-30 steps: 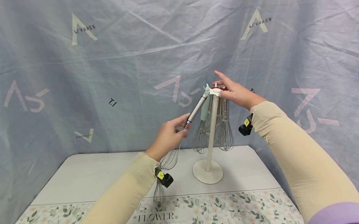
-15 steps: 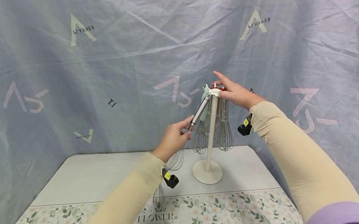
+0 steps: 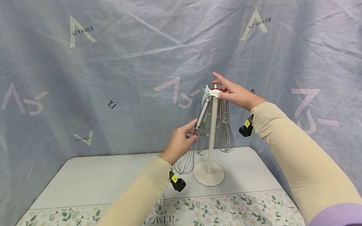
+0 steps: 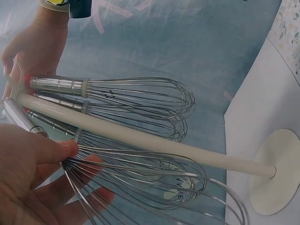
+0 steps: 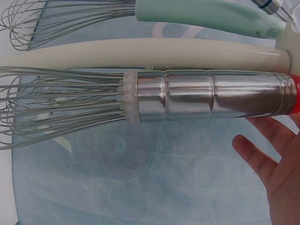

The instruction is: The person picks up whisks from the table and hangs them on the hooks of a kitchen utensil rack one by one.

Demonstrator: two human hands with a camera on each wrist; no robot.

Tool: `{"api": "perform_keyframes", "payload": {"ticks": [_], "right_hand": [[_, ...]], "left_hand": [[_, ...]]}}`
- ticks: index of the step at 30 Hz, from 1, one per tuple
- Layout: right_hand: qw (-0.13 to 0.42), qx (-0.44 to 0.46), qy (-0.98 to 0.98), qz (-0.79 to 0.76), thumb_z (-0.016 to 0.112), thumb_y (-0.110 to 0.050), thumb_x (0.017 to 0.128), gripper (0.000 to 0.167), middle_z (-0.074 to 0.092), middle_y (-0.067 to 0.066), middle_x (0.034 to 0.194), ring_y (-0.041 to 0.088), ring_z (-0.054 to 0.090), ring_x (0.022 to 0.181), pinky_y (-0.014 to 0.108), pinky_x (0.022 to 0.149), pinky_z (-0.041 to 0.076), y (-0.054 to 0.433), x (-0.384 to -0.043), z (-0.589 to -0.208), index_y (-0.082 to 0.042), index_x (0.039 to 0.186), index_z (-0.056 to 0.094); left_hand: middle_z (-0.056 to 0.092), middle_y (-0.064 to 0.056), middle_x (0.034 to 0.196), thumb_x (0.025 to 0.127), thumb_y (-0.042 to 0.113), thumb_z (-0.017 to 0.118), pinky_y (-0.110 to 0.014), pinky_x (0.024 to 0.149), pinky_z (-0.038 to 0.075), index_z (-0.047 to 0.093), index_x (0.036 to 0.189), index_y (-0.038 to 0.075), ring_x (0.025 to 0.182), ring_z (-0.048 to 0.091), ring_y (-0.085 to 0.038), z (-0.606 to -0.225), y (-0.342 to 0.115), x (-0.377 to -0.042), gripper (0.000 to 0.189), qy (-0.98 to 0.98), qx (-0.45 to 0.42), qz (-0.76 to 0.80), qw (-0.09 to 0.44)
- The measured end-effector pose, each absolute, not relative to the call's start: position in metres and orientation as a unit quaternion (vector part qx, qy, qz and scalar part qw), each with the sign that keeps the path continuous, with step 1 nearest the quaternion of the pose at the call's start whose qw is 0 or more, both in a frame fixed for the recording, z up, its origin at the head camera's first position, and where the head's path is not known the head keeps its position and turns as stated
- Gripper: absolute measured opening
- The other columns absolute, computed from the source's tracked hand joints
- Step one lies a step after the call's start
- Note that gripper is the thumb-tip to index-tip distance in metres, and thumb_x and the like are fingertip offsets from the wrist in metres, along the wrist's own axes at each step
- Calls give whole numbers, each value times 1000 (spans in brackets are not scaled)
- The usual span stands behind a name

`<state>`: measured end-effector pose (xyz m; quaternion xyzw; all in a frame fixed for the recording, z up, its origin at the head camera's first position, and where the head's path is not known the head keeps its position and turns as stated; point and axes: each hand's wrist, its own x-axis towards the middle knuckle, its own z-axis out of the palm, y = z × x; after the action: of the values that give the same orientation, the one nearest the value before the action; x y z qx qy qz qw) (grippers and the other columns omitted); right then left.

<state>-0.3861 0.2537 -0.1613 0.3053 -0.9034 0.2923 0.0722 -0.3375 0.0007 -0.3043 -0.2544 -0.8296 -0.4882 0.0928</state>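
My left hand (image 3: 180,141) pinches a steel-handled whisk (image 3: 202,114) where its handle meets the wires. That whisk slants, its handle top right at a hook of the cream whisk stand (image 3: 213,133) and its wire balloon hanging low and left. In the left wrist view, the wires fan out past my thumb and fingers. My right hand (image 3: 235,94) is at the stand's top, thumb touching the white hooked head and index finger stretched upward. From the right wrist, extended fingers (image 5: 255,157) show behind a thick steel whisk (image 5: 187,96) with a red end.
A mint-handled whisk (image 5: 201,16) and several steel ones hang around the pole. The stand's round base (image 3: 209,178) rests on the white table. Another whisk (image 3: 160,203) lies near the floral cloth (image 3: 235,216), partly hidden by my left arm. A grey-blue curtain (image 3: 132,77) hangs behind.
My left hand has moved right, bringing the whisk closer to the pole and more upright. My right hand has stayed at the stand's top.
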Motion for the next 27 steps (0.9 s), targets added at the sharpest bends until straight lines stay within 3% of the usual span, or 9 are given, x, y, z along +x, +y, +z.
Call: {"api": "perform_keyframes", "payload": {"ticks": [9, 15, 27], "right_hand": [[82, 326, -906, 258, 48, -18, 99, 81, 25, 3, 166, 29, 25, 151, 60, 113, 30, 256, -396, -163, -39, 162, 3], [80, 323, -904, 268, 44, -18, 99, 77, 29, 5, 164, 30, 28, 149, 59, 111, 32, 256, -395, -161, -39, 163, 6], [44, 333, -893, 301, 54, -34, 104, 77, 26, 11, 164, 34, 34, 143, 58, 108, 34, 263, -397, -156, -31, 164, 5]], "left_hand": [[68, -4, 112, 100, 3, 61, -26, 50, 39, 38, 157, 30, 75, 68, -12, -308, 0, -338, 68, -831, -251, -488, 89], [68, -5, 112, 100, 2, 61, -26, 53, 41, 38, 157, 30, 80, 69, -11, -307, 0, -338, 68, -832, -248, -489, 88], [66, -5, 114, 99, 4, 62, -28, 52, 40, 40, 157, 30, 79, 68, -15, -303, -3, -338, 67, -825, -254, -500, 75]]}}
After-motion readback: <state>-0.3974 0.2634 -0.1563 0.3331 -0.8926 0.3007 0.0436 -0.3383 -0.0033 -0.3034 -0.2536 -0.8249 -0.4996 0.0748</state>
